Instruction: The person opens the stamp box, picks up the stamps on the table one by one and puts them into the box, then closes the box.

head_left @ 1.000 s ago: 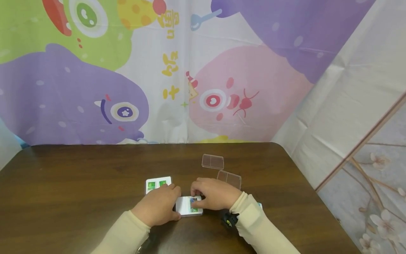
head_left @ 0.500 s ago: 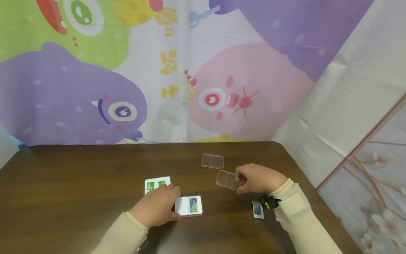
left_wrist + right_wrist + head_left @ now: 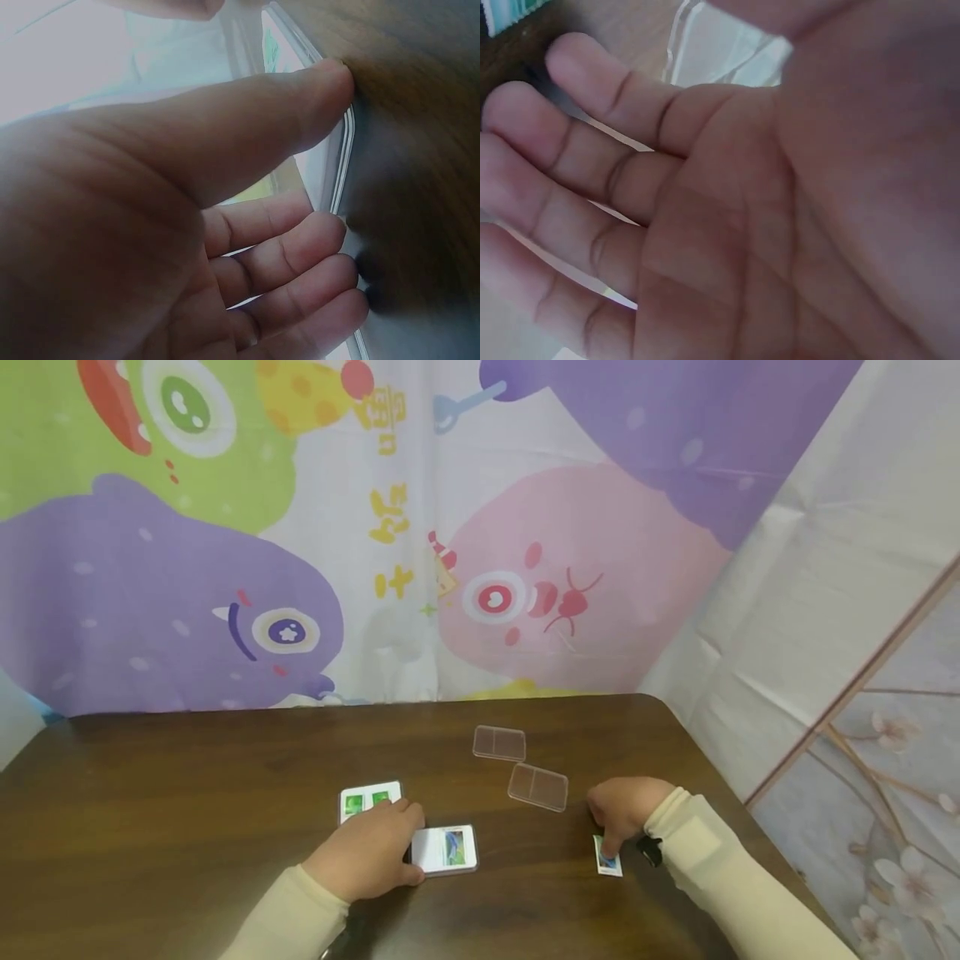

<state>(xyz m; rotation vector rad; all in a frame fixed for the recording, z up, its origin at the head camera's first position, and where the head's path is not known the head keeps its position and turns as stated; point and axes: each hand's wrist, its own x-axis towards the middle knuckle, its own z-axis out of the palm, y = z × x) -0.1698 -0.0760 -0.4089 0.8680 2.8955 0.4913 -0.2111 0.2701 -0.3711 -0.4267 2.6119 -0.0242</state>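
My left hand [image 3: 367,847] grips the left end of a flat clear-edged case [image 3: 429,853] on the table. A white insert and a blue-and-green picture show on its right half. In the left wrist view the thumb lies along the edge of the case [image 3: 343,150], with the fingers by the same edge. At the right, my right hand [image 3: 630,806] reaches down to a small picture card [image 3: 611,867], thumb over its upper part. The right wrist view shows its fingers [image 3: 577,71] loosely extended, a corner of the card [image 3: 506,15] beyond them.
A second case with two green pictures [image 3: 354,804] lies behind the left hand, partly covered by it. Two clear plastic lids [image 3: 499,743] [image 3: 538,787] lie in the middle of the dark wooden table [image 3: 187,777]. A cartoon cloth [image 3: 390,652] hangs behind.
My right hand has left the case, passed by the nearer clear lid and come down at the small card on the right. The left hand stays on the case.
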